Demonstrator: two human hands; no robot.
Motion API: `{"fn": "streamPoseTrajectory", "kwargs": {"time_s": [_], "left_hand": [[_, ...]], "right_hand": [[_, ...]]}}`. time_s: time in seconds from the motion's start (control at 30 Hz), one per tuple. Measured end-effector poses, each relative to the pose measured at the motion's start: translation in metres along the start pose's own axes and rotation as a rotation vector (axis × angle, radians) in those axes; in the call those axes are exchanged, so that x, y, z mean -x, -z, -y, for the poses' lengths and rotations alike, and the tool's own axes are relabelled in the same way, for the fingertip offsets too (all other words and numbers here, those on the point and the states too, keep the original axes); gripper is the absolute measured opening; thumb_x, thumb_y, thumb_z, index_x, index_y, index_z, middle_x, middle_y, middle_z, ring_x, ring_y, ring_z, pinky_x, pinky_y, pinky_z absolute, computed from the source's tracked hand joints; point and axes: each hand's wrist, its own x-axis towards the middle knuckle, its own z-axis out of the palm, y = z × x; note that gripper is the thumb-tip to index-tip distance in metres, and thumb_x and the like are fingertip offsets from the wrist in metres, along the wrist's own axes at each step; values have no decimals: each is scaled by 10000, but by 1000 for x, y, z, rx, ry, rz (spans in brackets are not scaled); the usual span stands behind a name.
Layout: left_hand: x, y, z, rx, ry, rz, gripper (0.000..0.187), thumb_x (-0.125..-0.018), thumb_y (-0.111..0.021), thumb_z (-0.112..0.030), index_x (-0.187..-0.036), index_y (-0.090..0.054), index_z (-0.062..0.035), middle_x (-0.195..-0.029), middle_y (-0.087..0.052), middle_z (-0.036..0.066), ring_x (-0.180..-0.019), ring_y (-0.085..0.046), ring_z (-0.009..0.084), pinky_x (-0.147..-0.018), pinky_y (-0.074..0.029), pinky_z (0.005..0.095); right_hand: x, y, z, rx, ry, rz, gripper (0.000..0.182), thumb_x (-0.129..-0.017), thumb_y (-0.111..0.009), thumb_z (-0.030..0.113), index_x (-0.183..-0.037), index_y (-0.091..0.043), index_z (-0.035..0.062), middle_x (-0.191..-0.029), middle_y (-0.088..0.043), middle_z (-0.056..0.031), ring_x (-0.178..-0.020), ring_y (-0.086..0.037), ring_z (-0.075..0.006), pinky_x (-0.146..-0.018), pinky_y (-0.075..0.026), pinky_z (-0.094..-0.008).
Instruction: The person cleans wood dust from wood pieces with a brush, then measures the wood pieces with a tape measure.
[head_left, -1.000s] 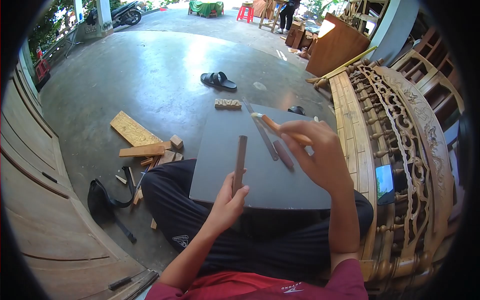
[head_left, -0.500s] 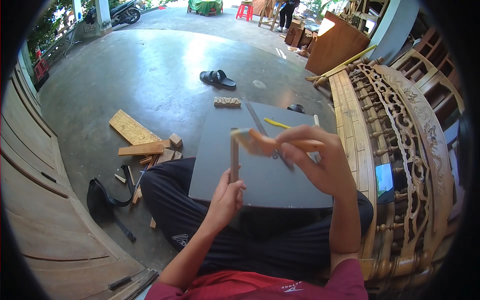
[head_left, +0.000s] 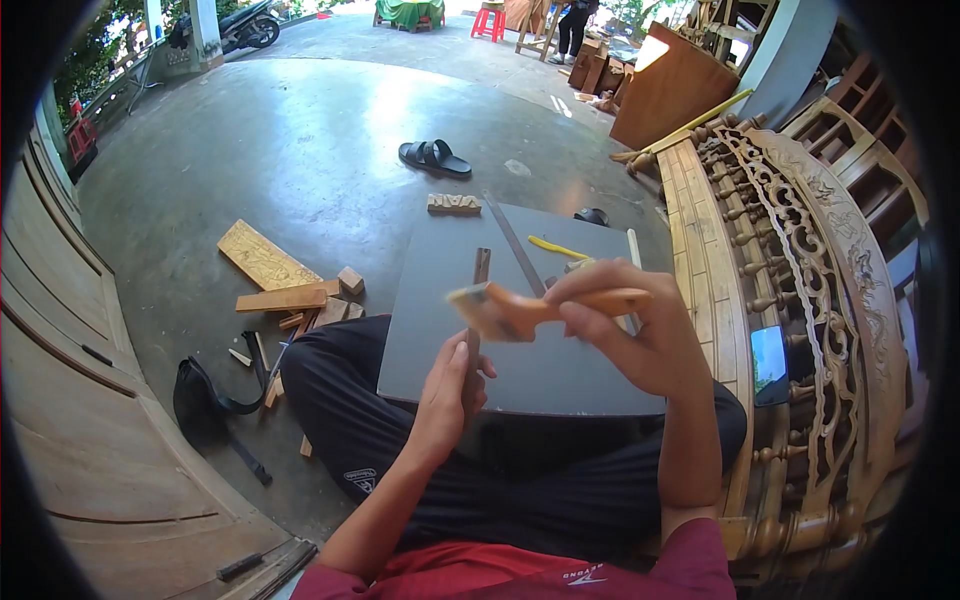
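My left hand (head_left: 450,392) is wrapped around a narrow brown-grey strip (head_left: 482,264), held upright with a notch or groove at its top end. In my right hand (head_left: 640,325) is a flat paintbrush (head_left: 540,308), pinched by its orange handle. The brush's pale bristles, smeared by motion, point left and overlap the middle of the strip in this view. Beneath both hands lies a grey board (head_left: 410,350) across my lap. At its far edge sit a carved wooden block (head_left: 454,204) and a long metal ruler (head_left: 513,240); a yellow strip (head_left: 553,246) lies to the right.
Wood offcuts (head_left: 285,285) and a black bag (head_left: 205,395) lie on the floor to the left. A black sandal (head_left: 435,158) is ahead. Carved wooden furniture (head_left: 815,270) with a phone (head_left: 769,365) on it stands close on the right, wooden panels (head_left: 90,380) on the left.
The brush has moved down along the strip, from its top end to its middle. My left hand has turned the strip slightly, so its grooved top now shows.
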Motion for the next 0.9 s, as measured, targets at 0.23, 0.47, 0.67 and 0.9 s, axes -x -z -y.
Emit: {"fn": "streamPoseTrajectory", "kwargs": {"time_s": [0.23, 0.47, 0.67, 0.9], "left_hand": [[-2, 4, 6, -60, -78, -5, 433, -1190, -454, -282, -1555, -457, -50, -1045, -587, 28, -726, -530, 61, -637, -472, 217], [4, 0, 1, 36, -83, 0, 437, -1193, -453, -279, -1572, -435, -61, -1073, -546, 30, -665, -517, 54, -510, -421, 204], [0, 4, 7, 33, -73, -57, 431, -1192, -454, -274, -1567, -436, -63, -1058, -544, 17, -663, -494, 44, -512, -403, 201], [5, 1, 6, 5, -86, 5, 408, -1188, -455, -255, -1557, -450, -80, -1046, -552, 13, -634, -455, 33, -512, -371, 199]], "right_hand": [[-7, 0, -3, 340, 161, -152, 113, -978, -761, 108, -1081, -777, 63, -927, -786, -90, -821, -717, -223, -834, -497, -373], [-4, -2, -4, 148, 89, -2, 129, -971, -766, 96, -1097, -774, 70, -928, -789, -70, -809, -712, -204, -806, -490, -349], [-6, -7, -8, 257, 140, -195, 138, -968, -763, 82, -1104, -781, 87, -933, -776, -84, -774, -697, -232, -805, -500, -342], [-11, -3, -19, 354, 217, -96, 136, -977, -749, 84, -1109, -781, 87, -934, -782, -87, -780, -682, -209, -796, -506, -358]]}}
